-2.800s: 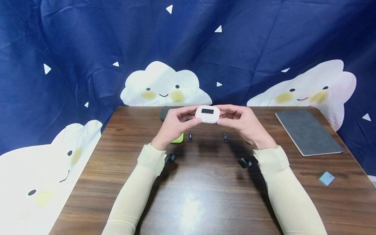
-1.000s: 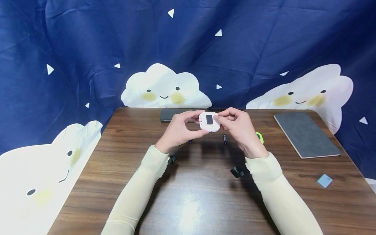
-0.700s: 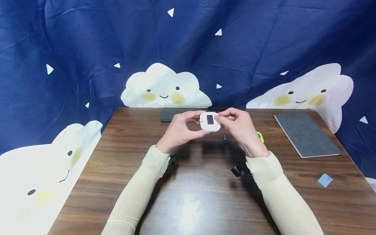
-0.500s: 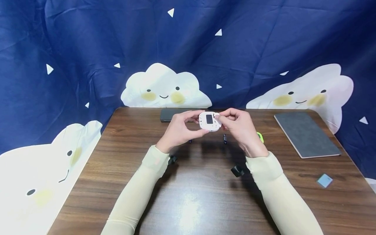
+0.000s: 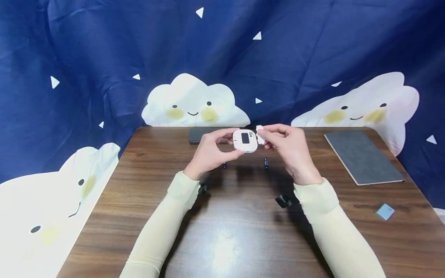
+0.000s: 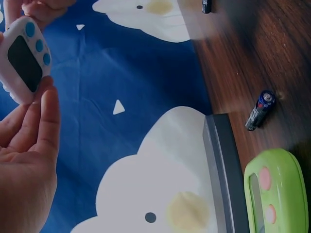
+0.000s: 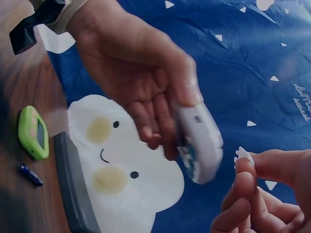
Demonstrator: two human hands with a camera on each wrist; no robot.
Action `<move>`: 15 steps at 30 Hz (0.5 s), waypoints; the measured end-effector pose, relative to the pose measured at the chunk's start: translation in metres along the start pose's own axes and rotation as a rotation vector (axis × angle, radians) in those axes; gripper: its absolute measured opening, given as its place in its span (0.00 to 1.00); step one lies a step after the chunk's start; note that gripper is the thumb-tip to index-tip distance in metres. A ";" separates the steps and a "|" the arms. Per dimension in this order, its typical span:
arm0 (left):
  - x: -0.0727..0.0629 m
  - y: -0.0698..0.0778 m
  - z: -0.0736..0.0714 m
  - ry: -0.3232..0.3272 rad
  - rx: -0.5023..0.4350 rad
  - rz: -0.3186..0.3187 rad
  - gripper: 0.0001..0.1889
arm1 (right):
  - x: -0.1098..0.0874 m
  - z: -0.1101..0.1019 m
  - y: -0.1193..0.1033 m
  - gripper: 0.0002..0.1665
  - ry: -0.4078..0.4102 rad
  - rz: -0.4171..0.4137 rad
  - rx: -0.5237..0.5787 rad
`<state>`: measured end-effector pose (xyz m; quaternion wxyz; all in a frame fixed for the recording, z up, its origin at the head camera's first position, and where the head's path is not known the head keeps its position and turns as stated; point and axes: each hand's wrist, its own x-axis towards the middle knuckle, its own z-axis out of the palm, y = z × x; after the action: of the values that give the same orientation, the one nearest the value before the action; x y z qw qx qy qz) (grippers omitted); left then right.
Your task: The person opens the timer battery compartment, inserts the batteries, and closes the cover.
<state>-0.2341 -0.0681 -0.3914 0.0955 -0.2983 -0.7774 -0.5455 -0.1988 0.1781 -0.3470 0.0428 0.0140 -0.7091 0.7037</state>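
Observation:
My left hand [image 5: 210, 152] grips a white digital timer [image 5: 245, 141] by its edges, above the back of the table. Its back, with a dark rectangle, faces the head camera. The left wrist view shows its screen and blue buttons [image 6: 39, 45]. My right hand [image 5: 290, 148] pinches a small white battery cover [image 5: 260, 135] between thumb and fingers, just right of the timer. In the right wrist view a gap separates the cover [image 7: 244, 156] from the timer [image 7: 199, 141]. Below the hands, a dark battery [image 5: 266, 163] lies on the table, and another battery [image 5: 225, 165] is partly hidden.
A green timer [image 6: 277, 194] stands near a dark flat case [image 5: 198, 136] at the table's back edge. A grey notebook [image 5: 363, 157] lies at the right, with a small blue square [image 5: 385, 211] in front. A blue cloud-print curtain [image 5: 222, 46] hangs behind the table.
The timer was turned over from the earliest frame. The right hand has drawn the battery cover off to the right, away from the timer in the left hand.

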 end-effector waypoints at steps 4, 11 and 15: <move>0.001 -0.002 -0.001 0.016 -0.015 -0.032 0.32 | -0.005 -0.010 0.001 0.13 0.016 0.010 -0.023; 0.001 0.001 -0.004 0.015 -0.035 -0.049 0.32 | -0.012 -0.036 0.044 0.23 -0.032 0.133 -0.158; 0.001 0.005 -0.005 0.016 -0.055 -0.054 0.32 | -0.021 -0.045 0.074 0.23 -0.106 0.205 -0.326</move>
<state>-0.2328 -0.0717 -0.3853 0.0787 -0.2755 -0.7690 -0.5715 -0.1824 0.2231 -0.4221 -0.0646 -0.0284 -0.8127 0.5783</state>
